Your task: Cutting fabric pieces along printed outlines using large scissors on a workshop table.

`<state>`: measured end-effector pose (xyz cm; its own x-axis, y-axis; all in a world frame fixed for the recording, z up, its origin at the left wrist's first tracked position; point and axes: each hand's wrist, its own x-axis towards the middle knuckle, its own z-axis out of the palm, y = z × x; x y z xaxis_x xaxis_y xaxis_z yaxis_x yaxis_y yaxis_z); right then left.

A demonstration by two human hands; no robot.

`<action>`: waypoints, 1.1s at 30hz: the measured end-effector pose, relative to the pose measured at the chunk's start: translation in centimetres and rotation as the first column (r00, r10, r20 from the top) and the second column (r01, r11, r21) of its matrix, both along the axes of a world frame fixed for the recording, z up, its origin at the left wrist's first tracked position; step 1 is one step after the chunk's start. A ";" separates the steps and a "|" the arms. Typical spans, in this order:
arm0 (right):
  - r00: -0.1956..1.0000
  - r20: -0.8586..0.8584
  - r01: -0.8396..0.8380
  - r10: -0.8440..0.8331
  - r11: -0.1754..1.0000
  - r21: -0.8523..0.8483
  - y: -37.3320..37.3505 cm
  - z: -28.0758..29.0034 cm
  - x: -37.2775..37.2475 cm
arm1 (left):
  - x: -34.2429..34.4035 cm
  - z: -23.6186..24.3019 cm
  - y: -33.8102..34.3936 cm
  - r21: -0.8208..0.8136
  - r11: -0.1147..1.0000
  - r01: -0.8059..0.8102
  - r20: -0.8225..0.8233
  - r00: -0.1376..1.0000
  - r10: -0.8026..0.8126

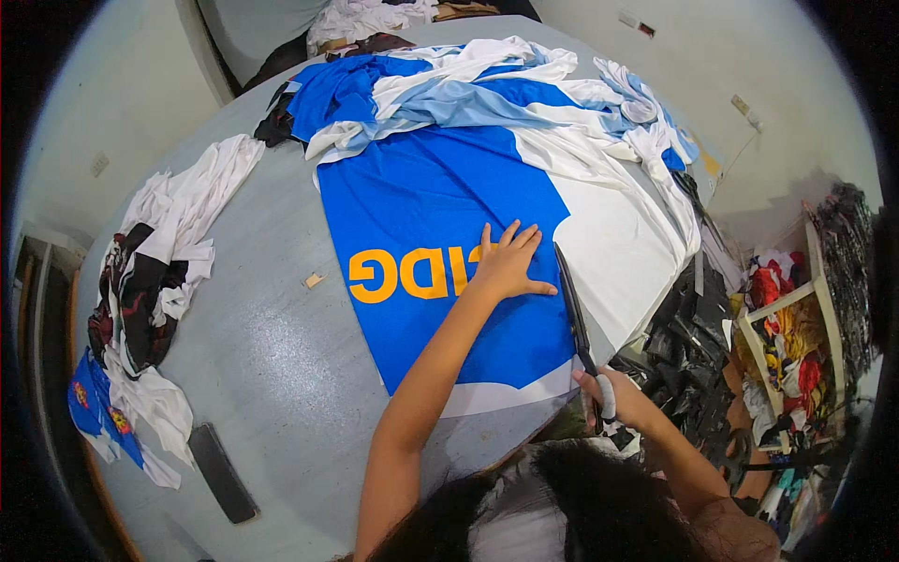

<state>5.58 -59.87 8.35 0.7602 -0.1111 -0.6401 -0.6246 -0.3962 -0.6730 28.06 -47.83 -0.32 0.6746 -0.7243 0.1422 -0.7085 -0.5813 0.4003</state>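
A blue fabric panel (440,197) with orange lettering lies spread on the grey table, bordered by white cloth. My left hand (508,265) presses flat on the blue part, fingers spread, partly covering the lettering. My right hand (613,398) grips a long pair of black scissors (573,309) at the table's near right edge, with a light wrap around a finger. The blades point away from me along the right edge of the blue area, where it meets the white fabric (613,253). Whether the blades are parted is hard to tell.
Bunched blue, light blue and white cloth (449,98) is heaped at the far side. White and dark garments (178,225) lie along the left, near a black phone-like slab (223,473). Black plastic bags (688,337) and a shelf of colourful cloth (787,309) stand right of the table (281,375).
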 end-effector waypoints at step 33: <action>0.994 0.104 -0.005 -0.030 0.948 0.320 0.8 -3.1 3.4 | 0.8 1.0 1.2 0.004 1.000 0.002 -0.094 0.996 -0.002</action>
<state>9.00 -59.08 5.24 0.8256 0.0754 -0.5592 -0.5462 -0.1424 -0.8255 28.86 -46.65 0.67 0.6835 -0.7260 0.0752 -0.6687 -0.5816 0.4633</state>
